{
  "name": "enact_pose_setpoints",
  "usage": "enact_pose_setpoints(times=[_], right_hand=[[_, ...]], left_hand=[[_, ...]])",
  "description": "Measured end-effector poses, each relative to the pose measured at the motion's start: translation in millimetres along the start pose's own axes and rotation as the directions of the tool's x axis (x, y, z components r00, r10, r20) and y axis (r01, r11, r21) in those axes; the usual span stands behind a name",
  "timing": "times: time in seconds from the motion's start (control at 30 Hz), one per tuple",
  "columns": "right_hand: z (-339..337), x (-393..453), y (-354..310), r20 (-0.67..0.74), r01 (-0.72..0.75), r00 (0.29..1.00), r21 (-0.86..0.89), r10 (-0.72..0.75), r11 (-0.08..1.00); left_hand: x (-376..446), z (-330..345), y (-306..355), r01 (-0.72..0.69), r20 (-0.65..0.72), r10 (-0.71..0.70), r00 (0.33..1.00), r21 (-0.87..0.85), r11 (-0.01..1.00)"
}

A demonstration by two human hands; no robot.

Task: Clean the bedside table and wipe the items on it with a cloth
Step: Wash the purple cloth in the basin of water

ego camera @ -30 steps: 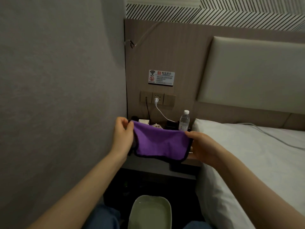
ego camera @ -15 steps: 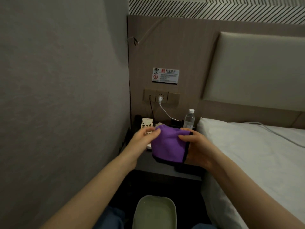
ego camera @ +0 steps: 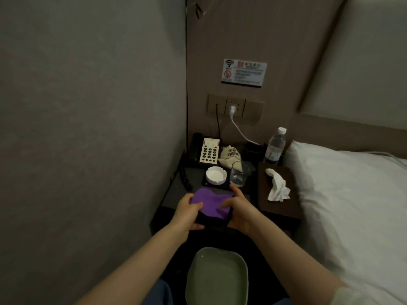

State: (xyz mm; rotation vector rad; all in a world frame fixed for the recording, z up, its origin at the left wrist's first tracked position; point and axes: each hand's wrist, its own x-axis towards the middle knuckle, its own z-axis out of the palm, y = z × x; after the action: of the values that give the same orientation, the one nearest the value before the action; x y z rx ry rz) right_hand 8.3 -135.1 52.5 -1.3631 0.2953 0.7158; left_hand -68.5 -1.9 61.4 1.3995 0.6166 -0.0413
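A folded purple cloth (ego camera: 210,204) with a black edge sits between both hands over the front of the dark bedside table (ego camera: 174,194). My left hand (ego camera: 189,213) grips its left side, my right hand (ego camera: 239,211) its right side. Behind the cloth stand a white ashtray (ego camera: 216,175) and a clear glass (ego camera: 239,176). Farther back are a telephone (ego camera: 206,150), a small cream bag (ego camera: 230,156) and a water bottle (ego camera: 274,146).
A brown tissue box (ego camera: 264,194) with a white tissue (ego camera: 278,186) sticking out stands at the right of the table, against the white bed (ego camera: 352,205). A pale green basin (ego camera: 217,278) sits below on my lap. A grey wall (ego camera: 88,128) closes the left side.
Both hands came together and lowered, folding the spread cloth into a smaller pad near the table's front. The camera tilted down, and the table items came into view.
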Motion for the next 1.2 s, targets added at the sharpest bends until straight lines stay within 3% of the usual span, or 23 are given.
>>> enact_pose_setpoints(times=[0.1, 0.27, 0.4, 0.47, 0.53, 0.6, 0.67, 0.77, 0.87, 1.0, 1.07, 1.2], right_hand=[[13.5, 37.7, 16.7, -0.008, 0.085, 0.996, -0.083, -0.086, 0.993], [20.7, 88.0, 32.1, -0.033, 0.202, 0.976, -0.259, -0.217, 0.945], [14.8, 113.8, 21.3, 0.024, 0.308, 0.946, -0.366, -0.322, 0.878], [7.3, 123.3, 14.3, 0.064, 0.352, 0.913, -0.626, -0.403, 0.696], [1.3, 128.0, 11.2, 0.088, 0.267, 0.904, -0.881, -0.418, 0.391], [-2.7, 131.4, 14.4, 0.120, 0.223, 0.894, -0.955, -0.432, 0.197], [-4.2, 134.1, 22.3, 0.224, 0.278, 0.861, -0.959, -0.456, 0.053], [-4.9, 138.1, 38.0, 0.361, 0.339, 0.847, -0.932, -0.391, -0.128], [-7.0, 139.9, 46.6, 0.360, 0.323, 0.872, -0.932, -0.332, -0.164], [-6.3, 137.0, 51.8, 0.398, 0.348, 0.849, -0.916, -0.347, -0.199], [-6.2, 133.4, 55.4, 0.391, 0.338, 0.862, -0.918, -0.324, -0.209], [-7.3, 125.3, 54.5, 0.343, 0.296, 0.918, -0.926, -0.196, -0.234]], left_hand=[[30.1, -14.9, -22.3, 0.002, -0.054, 0.003, 0.999, 0.089, 0.996], [76.1, -20.3, -38.1, -0.212, 0.013, 0.234, 0.972, 0.473, 0.855], [113.6, -19.5, -38.5, -0.289, 0.031, 0.310, 0.950, 0.459, 0.840], [130.3, -22.7, -43.3, -0.288, 0.042, 0.322, 0.946, 0.564, 0.774], [139.2, -28.5, -47.8, -0.217, 0.030, 0.321, 0.947, 0.795, 0.567], [142.7, -31.9, -49.4, -0.225, 0.071, 0.383, 0.921, 0.900, 0.374], [147.5, -29.4, -51.9, -0.380, 0.263, 0.443, 0.857, 0.904, 0.198], [152.8, -23.1, -59.4, -0.484, 0.469, 0.333, 0.818, 0.874, -0.044], [155.1, -22.2, -66.9, -0.433, 0.435, 0.323, 0.840, 0.898, -0.085], [150.8, -21.8, -68.9, -0.389, 0.409, 0.460, 0.788, 0.910, -0.142], [149.0, -23.4, -70.6, -0.385, 0.396, 0.395, 0.829, 0.916, -0.111], [147.4, -23.4, -59.0, -0.387, 0.393, 0.127, 0.911, 0.919, -0.071]])
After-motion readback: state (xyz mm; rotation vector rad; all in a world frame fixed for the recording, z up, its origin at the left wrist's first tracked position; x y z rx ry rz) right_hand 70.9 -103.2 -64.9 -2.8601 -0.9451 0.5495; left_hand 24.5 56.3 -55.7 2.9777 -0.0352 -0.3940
